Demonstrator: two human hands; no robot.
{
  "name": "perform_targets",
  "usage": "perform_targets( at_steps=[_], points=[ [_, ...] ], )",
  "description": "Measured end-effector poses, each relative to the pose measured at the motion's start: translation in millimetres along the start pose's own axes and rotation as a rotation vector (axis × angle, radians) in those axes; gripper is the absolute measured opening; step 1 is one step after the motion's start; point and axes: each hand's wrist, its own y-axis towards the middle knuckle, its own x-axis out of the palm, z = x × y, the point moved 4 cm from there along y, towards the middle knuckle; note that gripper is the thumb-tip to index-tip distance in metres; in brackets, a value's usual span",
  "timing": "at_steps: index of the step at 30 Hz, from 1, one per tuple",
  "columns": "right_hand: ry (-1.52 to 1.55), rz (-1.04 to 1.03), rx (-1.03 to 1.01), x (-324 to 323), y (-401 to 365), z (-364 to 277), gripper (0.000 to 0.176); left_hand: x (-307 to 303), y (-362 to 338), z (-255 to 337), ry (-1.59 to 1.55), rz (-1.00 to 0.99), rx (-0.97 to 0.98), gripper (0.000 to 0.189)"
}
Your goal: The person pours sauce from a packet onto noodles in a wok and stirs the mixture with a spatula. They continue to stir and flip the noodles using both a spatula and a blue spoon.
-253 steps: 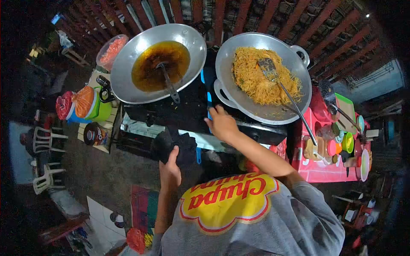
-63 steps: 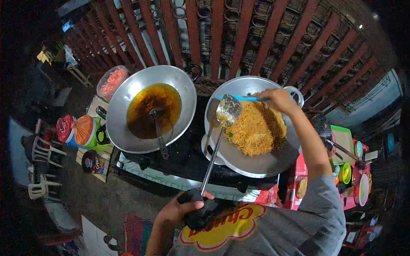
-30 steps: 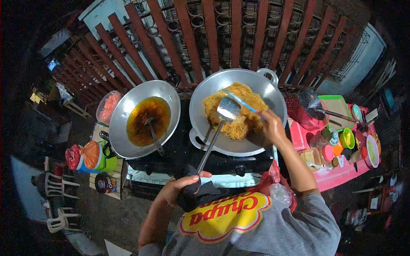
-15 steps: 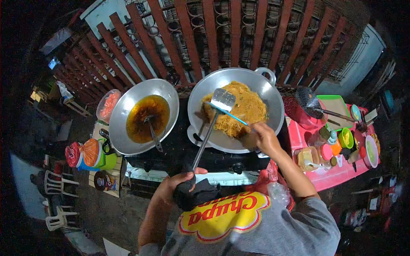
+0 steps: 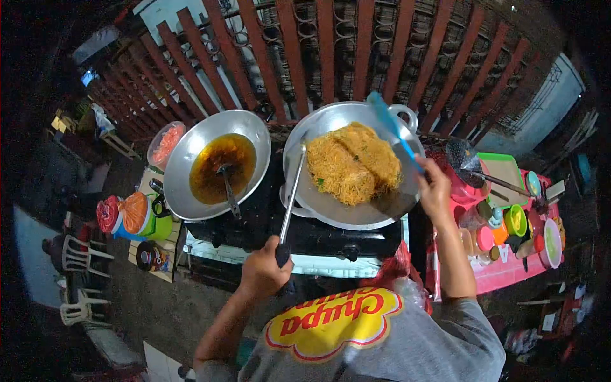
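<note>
In the head view, the left hand has its grip closed round a long-handled turner, whose length probably spares fingers the heat; the right hand grasps a blurred blue utensil near the far rim of the wok. Noodles lie heaped inside, likely gathered by its slope.

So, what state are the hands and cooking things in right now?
Left hand: closed around the metal spatula
Right hand: closed around the blue spatula
Metal spatula: held, turned edge-on
Blue spatula: held, blurred
Right wok: holding noodles
Noodles: heaped
Left wok: holding brown liquid
Ladle: partly in the liquid
Stove: flame not visible
</note>
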Motion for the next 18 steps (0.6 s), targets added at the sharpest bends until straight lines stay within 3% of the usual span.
perform_targets(
  at_steps=[2,3,7,9,11,16,18],
  points=[
    [0.018,-0.015,-0.122,-15,7,-17,0.029,-9,3,13,0.299,-0.07,-0.25,0.039],
    [-0.008,-0.071,-0.188,-19,9,-35,0.03,-8,1,16,0.371,0.036,-0.157,0.043],
    [-0.323,-0.296,-0.345,-10,-1,-72,0.03,8,0,-1,0.411,0.038,-0.145,0.047],
    [-0.38,-0.309,-0.332,0,4,-47,0.03,10,-2,-3,0.385,0.136,-0.112,0.055],
    [-0.493,-0.338,-0.242,2,14,-22,0.028,10,-3,3,0.392,0.112,-0.124,0.054],
    [-0.225,-0.353,-0.355,11,1,-21,0.036,17,-6,0,0.404,0.004,-0.251,0.057],
    [-0.269,-0.386,-0.304,20,2,-12,0.035,20,-7,-3,0.42,0.009,-0.261,0.058]
  ],
)
